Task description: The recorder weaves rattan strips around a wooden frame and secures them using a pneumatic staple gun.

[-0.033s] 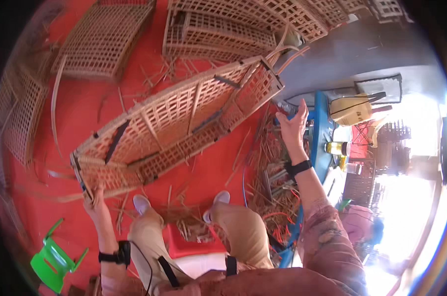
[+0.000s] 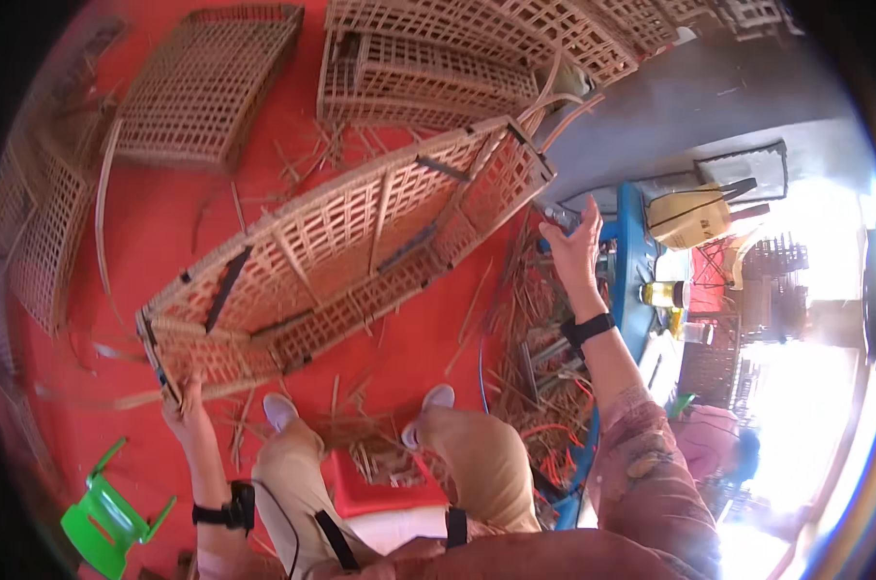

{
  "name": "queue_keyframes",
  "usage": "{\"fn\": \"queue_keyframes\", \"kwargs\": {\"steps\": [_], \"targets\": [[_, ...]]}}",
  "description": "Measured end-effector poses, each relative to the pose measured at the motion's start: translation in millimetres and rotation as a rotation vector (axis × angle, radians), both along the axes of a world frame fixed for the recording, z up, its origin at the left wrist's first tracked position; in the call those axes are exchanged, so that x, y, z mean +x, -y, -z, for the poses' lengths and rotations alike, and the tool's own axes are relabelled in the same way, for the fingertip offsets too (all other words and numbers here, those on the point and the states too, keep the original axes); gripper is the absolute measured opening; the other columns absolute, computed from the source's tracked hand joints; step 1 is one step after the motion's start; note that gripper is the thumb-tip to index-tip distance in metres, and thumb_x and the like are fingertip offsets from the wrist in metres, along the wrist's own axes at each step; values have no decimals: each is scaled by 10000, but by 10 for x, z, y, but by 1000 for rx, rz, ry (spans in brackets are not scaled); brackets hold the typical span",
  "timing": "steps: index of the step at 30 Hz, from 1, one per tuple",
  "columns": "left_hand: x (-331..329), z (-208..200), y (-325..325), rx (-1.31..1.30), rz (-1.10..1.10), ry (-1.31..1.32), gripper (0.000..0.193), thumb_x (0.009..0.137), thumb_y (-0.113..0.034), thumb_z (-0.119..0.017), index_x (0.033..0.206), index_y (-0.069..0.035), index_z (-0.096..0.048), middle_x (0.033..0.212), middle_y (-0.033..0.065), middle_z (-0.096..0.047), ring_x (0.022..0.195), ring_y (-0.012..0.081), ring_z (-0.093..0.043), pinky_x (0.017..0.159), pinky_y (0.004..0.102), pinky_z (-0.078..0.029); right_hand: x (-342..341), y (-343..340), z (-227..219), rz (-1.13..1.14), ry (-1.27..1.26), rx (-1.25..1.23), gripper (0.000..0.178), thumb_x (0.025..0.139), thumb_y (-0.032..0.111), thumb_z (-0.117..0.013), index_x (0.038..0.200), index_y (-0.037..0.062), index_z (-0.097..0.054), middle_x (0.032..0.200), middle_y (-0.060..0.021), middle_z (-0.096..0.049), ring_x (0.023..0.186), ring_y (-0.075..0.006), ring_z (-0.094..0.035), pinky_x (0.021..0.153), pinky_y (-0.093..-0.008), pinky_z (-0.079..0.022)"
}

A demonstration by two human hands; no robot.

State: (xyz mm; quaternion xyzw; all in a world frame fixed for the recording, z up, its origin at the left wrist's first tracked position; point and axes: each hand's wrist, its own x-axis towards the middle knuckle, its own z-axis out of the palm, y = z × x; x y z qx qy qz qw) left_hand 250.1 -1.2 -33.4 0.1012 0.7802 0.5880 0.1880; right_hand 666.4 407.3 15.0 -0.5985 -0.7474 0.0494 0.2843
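Observation:
A long, shallow woven bamboo basket [image 2: 307,232] hangs tilted in front of me, its open side toward me. Dark strips cross its rim here and there. My left hand [image 2: 187,401] is closed around the basket's near left corner. To the right, my right hand [image 2: 578,242] is raised beside the blue table, thumb and fingers spread, with nothing seen in it. It is apart from the basket's far right end. Loose bamboo strips [image 2: 564,111] stick out past that end.
More woven baskets [image 2: 201,82] lie on the red floor [image 2: 438,329] ahead and left. The blue table [image 2: 634,251] at right holds a tan bag [image 2: 689,215] and a jar [image 2: 662,294]. A green chair [image 2: 109,522] is at lower left. Bamboo scraps [image 2: 515,338] litter the floor.

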Motion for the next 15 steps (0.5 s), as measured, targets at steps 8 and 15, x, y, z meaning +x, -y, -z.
{"fn": "queue_keyframes", "kwargs": {"steps": [8, 15], "targets": [[183, -189, 35, -95, 70, -97, 191, 844, -175, -683, 874, 8, -636, 778, 17, -599, 695, 114, -558, 626, 260, -438, -113, -622, 493, -409, -698, -343, 403, 840, 159, -678, 1194, 7, -557, 1038, -96, -649, 901, -194, -609, 801, -355, -500], [212, 84, 357, 46, 158, -233, 175, 840, -182, -667, 785, -18, -644, 678, -21, -573, 661, 75, -531, 589, 284, -424, 388, -191, 410, -254, -637, -293, 561, 859, 278, -673, 1307, -11, -496, 1219, -97, -593, 1100, -173, -553, 955, -317, -419]]}}
